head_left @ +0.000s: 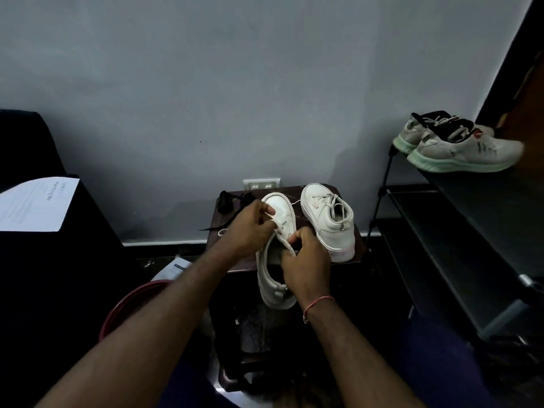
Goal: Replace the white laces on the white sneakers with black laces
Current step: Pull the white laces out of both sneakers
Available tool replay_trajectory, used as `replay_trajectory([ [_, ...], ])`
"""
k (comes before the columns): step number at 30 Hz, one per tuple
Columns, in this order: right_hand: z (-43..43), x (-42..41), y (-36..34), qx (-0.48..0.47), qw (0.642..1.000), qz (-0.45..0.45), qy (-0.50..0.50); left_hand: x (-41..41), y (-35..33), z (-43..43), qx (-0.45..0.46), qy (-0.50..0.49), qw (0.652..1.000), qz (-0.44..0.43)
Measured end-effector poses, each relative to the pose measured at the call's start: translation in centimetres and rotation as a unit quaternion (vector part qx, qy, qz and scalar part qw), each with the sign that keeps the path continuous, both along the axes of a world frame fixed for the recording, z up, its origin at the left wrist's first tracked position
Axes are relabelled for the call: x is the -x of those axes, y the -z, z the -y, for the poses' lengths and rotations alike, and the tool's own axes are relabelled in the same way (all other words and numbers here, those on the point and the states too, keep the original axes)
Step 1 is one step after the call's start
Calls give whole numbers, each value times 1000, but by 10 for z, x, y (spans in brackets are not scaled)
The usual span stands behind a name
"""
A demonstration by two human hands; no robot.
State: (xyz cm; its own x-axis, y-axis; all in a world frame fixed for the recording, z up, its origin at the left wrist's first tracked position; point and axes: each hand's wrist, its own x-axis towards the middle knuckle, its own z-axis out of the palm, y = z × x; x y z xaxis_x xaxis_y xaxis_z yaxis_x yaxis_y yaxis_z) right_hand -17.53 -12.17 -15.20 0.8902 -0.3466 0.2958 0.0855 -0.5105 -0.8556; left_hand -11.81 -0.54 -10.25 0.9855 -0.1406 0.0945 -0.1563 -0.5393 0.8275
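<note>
Two white sneakers stand on a small dark stool [357, 254]. The near sneaker [272, 278] points away from me, its heel hanging over the stool's front edge. My left hand [250, 228] pinches a white lace [272, 212] at its front eyelets. My right hand [306, 260] holds the sneaker's right side near the tongue, fingers curled on its edge. The second sneaker [329, 222] sits to the right, still laced in white. Black laces [232, 201] lie in a heap at the stool's back left, with one end trailing toward a white lace end [222, 232].
A dark shoe rack [471, 219] stands on the right with a pair of grey running shoes [453, 145] on top. A red tub [129, 301] sits on the floor at left. Paper [35, 204] lies on a black surface at left. A wall socket [262, 183] is behind the stool.
</note>
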Motion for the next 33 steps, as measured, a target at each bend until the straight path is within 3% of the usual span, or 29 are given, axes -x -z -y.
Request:
replay_trajectory([
  [3, 0, 3, 1, 11, 1000, -5, -3, 2, -16, 1, -191, 81, 976, 62],
  [7, 0, 6, -1, 23, 1000, -6, -19, 7, -28, 17, -468, 116, 858, 178],
  [9, 0, 5, -1, 19, 1000, -3, -21, 7, -26, 24, -527, 121, 808, 233],
  [10, 1, 4, -1, 16, 1000, -1, -20, 4, -23, 24, -499, 112, 826, 237],
  [11, 1, 3, 0, 13, 1000, -2, -17, 3, -20, 24, -408, 89, 884, 210],
  [12, 2, 2, 0, 11, 1000, -5, -12, 3, -20, 25, -243, 55, 956, 153],
  [13, 2, 2, 0, 9, 1000, -7, -7, 3, -22, 27, -33, 6, 996, 88],
  [14, 2, 1, 0, 9, 1000, -8, -2, 1, -24, 28, 152, -58, 986, 32],
  [15, 2, 2, 1, 10, 1000, -8, 1, 1, -26, 28, 269, -102, 958, -16],
  [17, 2, 3, 1, 24, 1000, -2, -4, 2, -26, 27, 305, -117, 944, -48],
  [18, 1, 4, 2, 35, 999, 3, -10, 3, -27, 25, 245, -91, 965, -32],
  [20, 1, 3, 3, 53, 998, 8, -13, 7, -30, 19, 30, -12, 999, 25],
  [23, 2, 0, 4, 53, 998, 17, -14, 13, -36, 16, -215, 84, 968, 95],
  [29, 3, -2, 0, 47, 999, -7, -20, 9, -38, 14, -442, 143, 875, 133],
  [33, 1, 0, 0, 57, 998, 0, -19, 9, -38, 16, -516, 153, 832, 135],
])
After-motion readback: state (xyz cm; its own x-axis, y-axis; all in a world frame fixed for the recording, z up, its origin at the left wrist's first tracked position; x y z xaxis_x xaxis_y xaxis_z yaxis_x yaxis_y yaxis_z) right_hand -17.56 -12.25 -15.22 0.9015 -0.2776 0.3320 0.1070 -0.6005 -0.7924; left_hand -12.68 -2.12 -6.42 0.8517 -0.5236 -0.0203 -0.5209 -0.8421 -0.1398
